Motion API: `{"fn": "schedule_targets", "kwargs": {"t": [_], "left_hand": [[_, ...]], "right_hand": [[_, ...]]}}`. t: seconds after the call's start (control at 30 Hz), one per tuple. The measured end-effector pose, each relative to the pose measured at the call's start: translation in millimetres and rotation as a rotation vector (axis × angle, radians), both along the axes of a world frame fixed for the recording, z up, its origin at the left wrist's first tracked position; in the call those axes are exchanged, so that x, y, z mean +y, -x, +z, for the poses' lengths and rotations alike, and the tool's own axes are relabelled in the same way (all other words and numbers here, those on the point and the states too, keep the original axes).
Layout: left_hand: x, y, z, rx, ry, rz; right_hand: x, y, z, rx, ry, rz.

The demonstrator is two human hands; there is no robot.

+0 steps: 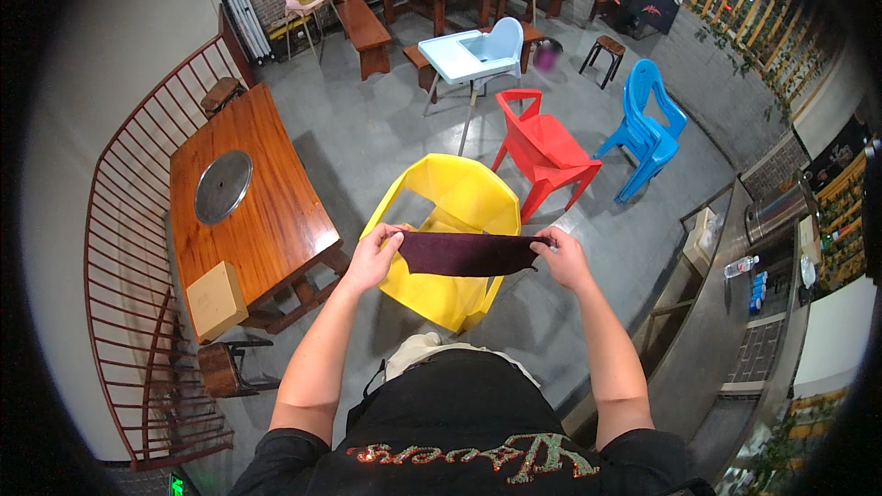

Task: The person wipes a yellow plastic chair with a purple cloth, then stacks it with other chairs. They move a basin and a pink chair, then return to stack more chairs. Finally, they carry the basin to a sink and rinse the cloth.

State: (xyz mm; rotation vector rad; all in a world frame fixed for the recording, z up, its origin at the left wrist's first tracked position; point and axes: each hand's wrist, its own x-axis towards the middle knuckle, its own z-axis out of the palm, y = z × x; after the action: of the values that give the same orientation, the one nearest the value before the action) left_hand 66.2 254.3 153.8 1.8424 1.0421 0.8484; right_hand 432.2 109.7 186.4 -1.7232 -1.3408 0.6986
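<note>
A dark purple cloth [469, 254] is stretched sideways between my two hands, in front of my body. My left hand [374, 255] pinches its left end, and my right hand [561, 257] pinches the right end. The cloth looks folded into a long band, its lower edge hanging slightly loose. Behind and below it stands a yellow plastic chair [496, 191], partly hidden by the cloth and my hands. Just beyond on the right is a red plastic armchair [548, 149].
A wooden table [276, 193] with a round metal plate stands at left, a cardboard box [216, 301] on its near corner. Blue chairs [643, 133] are farther right. A light-blue high chair [469, 55] stands ahead. A counter [703, 303] runs along the right; a railing [119, 248] lines the left.
</note>
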Motion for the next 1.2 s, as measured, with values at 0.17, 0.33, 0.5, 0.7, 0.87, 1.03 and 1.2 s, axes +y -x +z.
{"fn": "schedule_targets", "kwargs": {"t": [0.17,0.33,0.5,0.7,0.87,1.03,1.2], "left_hand": [[-3,-14,5,-0.372,0.398,0.017],[-15,-31,17,-0.418,0.481,0.004],[-33,-50,36,-0.532,0.491,-0.083],[-44,-53,75,-0.650,0.475,-0.241],[-45,-48,82,-0.600,0.402,-0.290],[-45,-49,75,-0.605,0.322,-0.216],[-34,-39,78,-0.535,0.362,-0.274]], "right_hand": [[19,13,5,0.264,0.023,-0.033],[37,50,25,0.501,0.057,0.023],[47,92,52,0.509,0.066,0.199],[55,122,59,0.585,0.047,0.383],[57,116,68,0.331,-0.079,0.586],[51,117,71,0.150,-0.133,0.527],[54,103,51,0.204,-0.134,0.367]]}}
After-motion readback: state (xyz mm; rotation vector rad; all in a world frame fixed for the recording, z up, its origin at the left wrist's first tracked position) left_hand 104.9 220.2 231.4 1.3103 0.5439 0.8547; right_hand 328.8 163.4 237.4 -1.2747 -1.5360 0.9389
